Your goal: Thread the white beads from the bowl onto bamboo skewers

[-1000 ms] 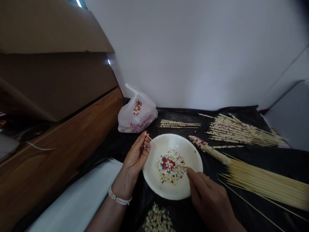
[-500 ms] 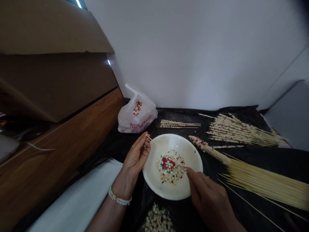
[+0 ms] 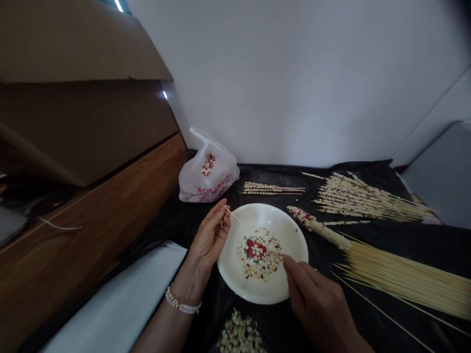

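Note:
A white bowl [image 3: 235, 274] sits on a black sheet and holds a small heap of pale and red kernels [image 3: 259, 252]. My left hand [image 3: 209, 238] is at the bowl's left rim, its fingers pinched on a thin wooden skewer [image 3: 232, 214] with a few kernels threaded near the fingers. My right hand [image 3: 314, 299] reaches in from the lower right, fingertips curled together at the heap's right edge; what they pinch is hidden.
A bundle of bare skewers [image 3: 405, 277] lies at the right. Finished skewers [image 3: 360, 198] are piled at the back right, a few more [image 3: 272, 188] behind the bowl. A plastic bag [image 3: 208, 171] sits at the back left. Loose kernels [image 3: 239, 336] lie near me. Cardboard boxes [image 3: 81, 98] stand left.

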`<state>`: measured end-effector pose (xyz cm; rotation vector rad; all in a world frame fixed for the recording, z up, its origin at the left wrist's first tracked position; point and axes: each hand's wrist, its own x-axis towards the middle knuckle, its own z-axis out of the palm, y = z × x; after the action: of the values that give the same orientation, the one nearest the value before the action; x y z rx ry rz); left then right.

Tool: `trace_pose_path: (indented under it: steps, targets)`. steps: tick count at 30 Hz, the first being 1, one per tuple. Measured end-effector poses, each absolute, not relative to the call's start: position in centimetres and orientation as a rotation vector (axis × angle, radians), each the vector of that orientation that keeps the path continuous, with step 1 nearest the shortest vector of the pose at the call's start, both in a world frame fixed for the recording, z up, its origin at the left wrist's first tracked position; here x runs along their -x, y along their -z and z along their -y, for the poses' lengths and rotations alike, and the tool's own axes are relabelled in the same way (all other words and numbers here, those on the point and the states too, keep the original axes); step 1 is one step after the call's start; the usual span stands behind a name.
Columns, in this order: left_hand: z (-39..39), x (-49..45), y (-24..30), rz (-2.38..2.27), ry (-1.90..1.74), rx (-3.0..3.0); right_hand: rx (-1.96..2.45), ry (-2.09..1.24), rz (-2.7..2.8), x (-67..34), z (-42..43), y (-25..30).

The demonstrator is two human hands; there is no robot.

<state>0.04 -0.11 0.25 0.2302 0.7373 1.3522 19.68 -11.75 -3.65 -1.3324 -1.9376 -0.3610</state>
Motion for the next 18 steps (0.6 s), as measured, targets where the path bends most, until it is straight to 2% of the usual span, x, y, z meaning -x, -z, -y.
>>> trace_pose_path:
  steps: [7, 18]
  targets:
    - [0.06, -0.09, -0.19, -0.701, -1.268, -0.163, 1.322, 0.348, 1.944, -19.71, 11.73, 3.55]
    - [0.19, -0.15, 0.32, -0.784, -1.278, -0.38, 1.313, 0.36, 1.912, -19.66, 11.72, 3.46]
